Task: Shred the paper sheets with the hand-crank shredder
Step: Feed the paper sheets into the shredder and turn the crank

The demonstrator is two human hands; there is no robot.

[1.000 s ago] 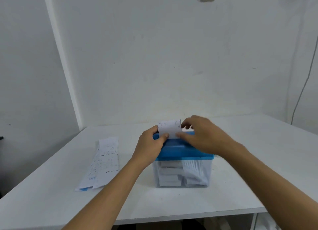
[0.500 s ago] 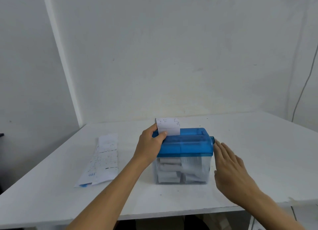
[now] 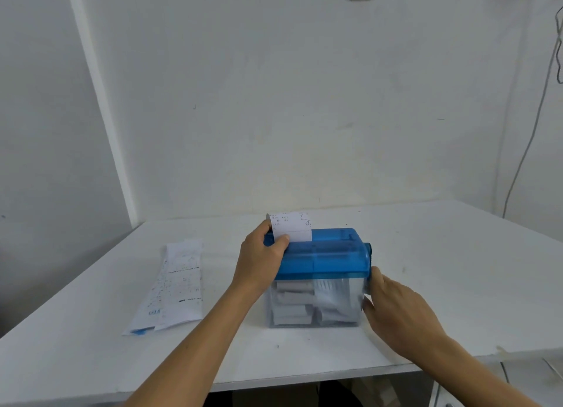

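Clear plastic bin (image 3: 310, 312) under my blue hand-crank shredder (image 3: 326, 254) already holds strips. My left hand (image 3: 262, 260) pinches a half-fed printed white sheet (image 3: 292, 228), while my right hand (image 3: 393, 309), fingers curled, reaches the hidden crank. More printed sheets (image 3: 176, 285) wait at lower left on the white surface (image 3: 457, 269).

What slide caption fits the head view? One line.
Left hand steadies paper slip in blue hand-crank shredder; right hand at its side.

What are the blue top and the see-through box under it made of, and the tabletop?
Blue top: glossy translucent plastic, likely; light shines through. See-through box: clear plastic, apparently; paper shreds show inside. Tabletop: smooth matte white board, perhaps laminate; core hidden.
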